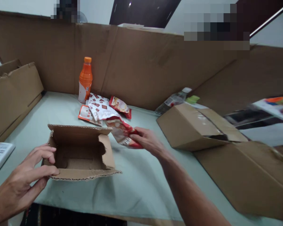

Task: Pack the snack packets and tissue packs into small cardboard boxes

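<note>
An open cardboard box (83,174) stands on the cloth in front of me, its flaps raised and nothing visible inside. My left hand (35,172) grips its left wall, fingers over the edge. To the right of the box, my right hand (149,141) pinches one end of a red and brown snack packet (121,130). The packet's far end touches a white packet with dark red squares (100,106). Behind these lies another red snack packet (120,106). A small orange and white packet (86,113) lies partly under the white one.
An orange bottle (85,80) stands at the back by a cardboard wall (150,62). On the right are closed cardboard boxes (188,125) and a tilted clear bottle (173,102). At left are a large carton (14,97) and a white object with blue print (0,157).
</note>
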Available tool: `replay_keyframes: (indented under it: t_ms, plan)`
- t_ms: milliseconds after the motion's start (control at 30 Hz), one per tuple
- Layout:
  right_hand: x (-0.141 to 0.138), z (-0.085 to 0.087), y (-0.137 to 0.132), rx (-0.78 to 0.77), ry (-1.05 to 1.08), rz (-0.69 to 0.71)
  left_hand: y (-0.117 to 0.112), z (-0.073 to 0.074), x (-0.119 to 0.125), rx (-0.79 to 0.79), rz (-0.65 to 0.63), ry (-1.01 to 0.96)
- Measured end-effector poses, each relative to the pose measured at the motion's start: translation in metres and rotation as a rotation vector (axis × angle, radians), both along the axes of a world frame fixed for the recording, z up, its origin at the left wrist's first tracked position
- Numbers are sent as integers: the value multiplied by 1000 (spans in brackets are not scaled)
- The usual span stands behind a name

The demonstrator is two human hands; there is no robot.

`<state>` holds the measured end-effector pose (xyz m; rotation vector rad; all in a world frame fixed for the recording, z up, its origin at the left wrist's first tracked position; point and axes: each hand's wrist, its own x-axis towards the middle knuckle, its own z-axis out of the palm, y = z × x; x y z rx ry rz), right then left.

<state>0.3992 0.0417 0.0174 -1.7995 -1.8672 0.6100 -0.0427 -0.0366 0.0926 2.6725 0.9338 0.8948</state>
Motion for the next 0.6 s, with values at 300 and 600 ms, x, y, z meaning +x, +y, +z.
replay_keyframes:
  t_ms: [300, 600]
  plan:
    - [17, 1, -49, -212, -268, -35, -4, -7, 23, -51, -41, -34]
    - [-24, -15, -103, 105, -540, -11, -19, -9, 20, -72, -35, 1]
